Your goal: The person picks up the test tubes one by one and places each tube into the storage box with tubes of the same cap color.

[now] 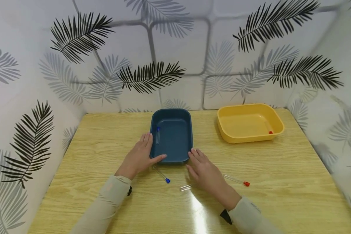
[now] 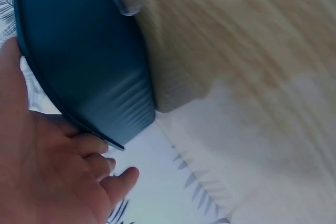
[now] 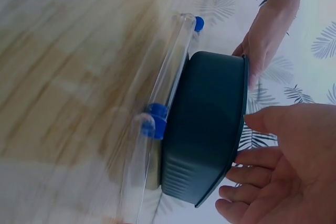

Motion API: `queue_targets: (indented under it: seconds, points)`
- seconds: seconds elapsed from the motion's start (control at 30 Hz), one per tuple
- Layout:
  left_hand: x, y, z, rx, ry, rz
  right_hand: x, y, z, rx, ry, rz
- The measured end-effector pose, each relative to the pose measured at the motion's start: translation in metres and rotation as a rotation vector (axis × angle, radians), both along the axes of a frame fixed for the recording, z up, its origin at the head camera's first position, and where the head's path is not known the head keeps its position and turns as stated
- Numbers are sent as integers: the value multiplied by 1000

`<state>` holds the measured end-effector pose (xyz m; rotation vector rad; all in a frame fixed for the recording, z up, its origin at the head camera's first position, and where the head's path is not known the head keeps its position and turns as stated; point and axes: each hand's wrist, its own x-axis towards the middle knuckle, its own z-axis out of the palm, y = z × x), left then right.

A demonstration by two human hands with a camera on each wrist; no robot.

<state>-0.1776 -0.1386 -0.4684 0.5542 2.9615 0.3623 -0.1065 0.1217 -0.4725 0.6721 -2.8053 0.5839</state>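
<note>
A dark blue plastic bin (image 1: 172,159) stands upright on the table, holding a blue-capped clear tube (image 1: 158,136). My left hand (image 1: 138,156) touches its left side with extended fingers, the thumb at the front rim. At the front right corner, the extended fingers of my right hand (image 1: 206,172) touch the bin; the right wrist view has the thumb (image 3: 268,119) at the rim. Before the bin lies another blue-capped tube (image 1: 162,174). A clear tube (image 1: 185,188) pokes out beside my right hand, its other end hidden. Right of that hand lies a red-capped tube (image 1: 237,180).
A yellow bin (image 1: 242,138) stands at the back right, with a red cap (image 1: 270,132) visible inside at its right end. The wood-grain table (image 1: 280,195) meets leaf-patterned white sheeting (image 1: 193,87) at the back and sides.
</note>
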Motion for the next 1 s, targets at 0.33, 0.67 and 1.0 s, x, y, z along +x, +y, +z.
queue_targets:
  seconds: [0.33,0.67,1.0]
  points:
    - [3,39,26,-30,134,-97,-10,46,7,-51,-121,-46]
    - [12,119,40,-41,200,-264,-31,135,22,-50,-163,-219]
    - [11,180,37,-79,227,-354,-49,218,27,-53,-241,-380]
